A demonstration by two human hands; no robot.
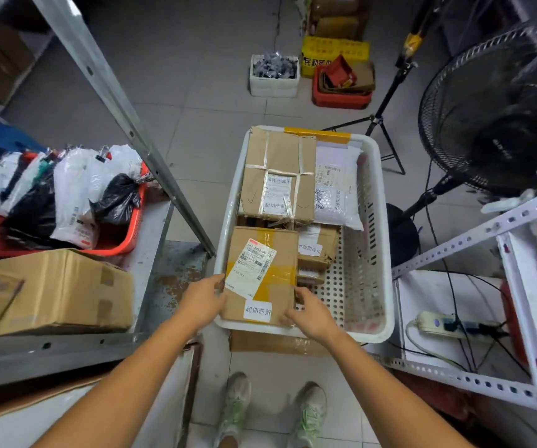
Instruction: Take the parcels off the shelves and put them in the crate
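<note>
A brown cardboard parcel with yellow tape and white labels [262, 276] sits in the near left corner of the white perforated plastic crate [386, 253], gripped at its left edge by the left hand [204, 297] and at its near right edge by the right hand [312, 313]. It seems to rest partly on a small brown cardboard box [317, 250] to its right. Released unevenly, it could tilt and slide, and the left fingers, close to the crate wall, might get pinched.
</note>
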